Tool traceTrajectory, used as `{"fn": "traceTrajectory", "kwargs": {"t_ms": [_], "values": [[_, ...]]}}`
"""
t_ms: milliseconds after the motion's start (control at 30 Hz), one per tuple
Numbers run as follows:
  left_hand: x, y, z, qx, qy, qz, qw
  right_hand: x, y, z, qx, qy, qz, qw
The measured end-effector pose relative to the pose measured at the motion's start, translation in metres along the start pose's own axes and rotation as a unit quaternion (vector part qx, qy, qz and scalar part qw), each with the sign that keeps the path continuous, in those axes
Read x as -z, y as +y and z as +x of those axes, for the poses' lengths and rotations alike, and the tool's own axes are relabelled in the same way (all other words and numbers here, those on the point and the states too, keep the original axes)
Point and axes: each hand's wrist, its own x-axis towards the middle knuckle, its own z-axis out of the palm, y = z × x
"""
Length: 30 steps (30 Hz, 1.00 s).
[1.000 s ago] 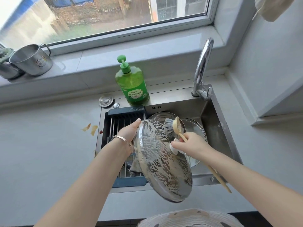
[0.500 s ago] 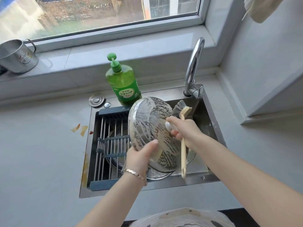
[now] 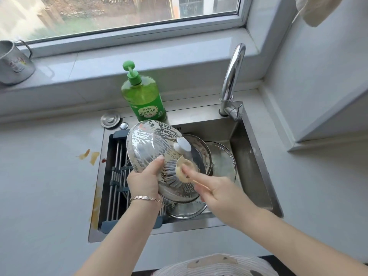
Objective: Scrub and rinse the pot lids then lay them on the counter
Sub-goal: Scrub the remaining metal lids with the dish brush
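- The round, soap-streaked glass pot lid [image 3: 151, 144] with a white knob [image 3: 182, 145] is held tilted above the stainless steel sink [image 3: 256, 166], resting on nothing.
- The left hand [image 3: 144, 181] has its grip closed on the lid's near rim, with the thumb lying on the top face. That one edge carries the whole lid.
- The right hand [image 3: 223, 194] has its grip closed on the wooden-handled dish brush [image 3: 173, 174]. Its forefinger stretches toward the head, and the bristles press on the glass just below the knob.
- The step appears to be scrubbing, with rinsing and laying down not yet done. No water shows at the chrome tap [image 3: 233, 76].
- Suds make the rim slick, so a hard brush stroke could lever the lid out of the one-sided hold.
- A drop would land on the other lids [image 3: 225, 162] lying in the sink below, likely chipping glass.
- Brown smears [image 3: 93, 156] mark the pale worktop [image 3: 49, 186] left of the sink. A rinsed lid laid there would get dirty again.
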Motion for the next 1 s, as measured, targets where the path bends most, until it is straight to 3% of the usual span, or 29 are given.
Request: {"fn": "traceTrajectory", "kwargs": {"t_ms": [100, 167, 333, 467, 633, 767, 900, 1000], "values": [[0.003, 0.001, -0.003, 0.01, -0.02, -0.005, 1.0, 0.012, 0.031, 0.017, -0.117, 0.055, 0.099, 0.987], [0.005, 0.002, -0.005, 0.009, -0.04, -0.008, 0.999, 0.017, 0.041, 0.021, -0.166, 0.059, 0.106, 0.979], [0.007, 0.0, -0.004, 0.024, -0.049, 0.001, 0.999, 0.002, 0.015, 0.008, -0.09, 0.007, 0.139, 0.986], [0.008, -0.001, -0.007, 0.001, -0.06, 0.002, 0.998, 0.009, 0.043, 0.032, -0.186, 0.035, 0.116, 0.975], [0.013, 0.009, -0.005, -0.025, -0.063, 0.008, 0.998, 0.003, 0.039, 0.02, -0.137, 0.02, 0.121, 0.983], [0.011, 0.015, -0.003, -0.033, -0.054, -0.01, 0.998, 0.011, 0.045, 0.026, -0.19, 0.065, 0.099, 0.975], [0.008, 0.02, 0.002, -0.006, -0.022, -0.057, 0.998, -0.01, 0.012, -0.001, -0.074, 0.028, 0.078, 0.994], [0.01, 0.023, 0.004, 0.005, -0.031, -0.086, 0.996, -0.01, 0.026, 0.001, -0.093, 0.063, 0.084, 0.99]]}}
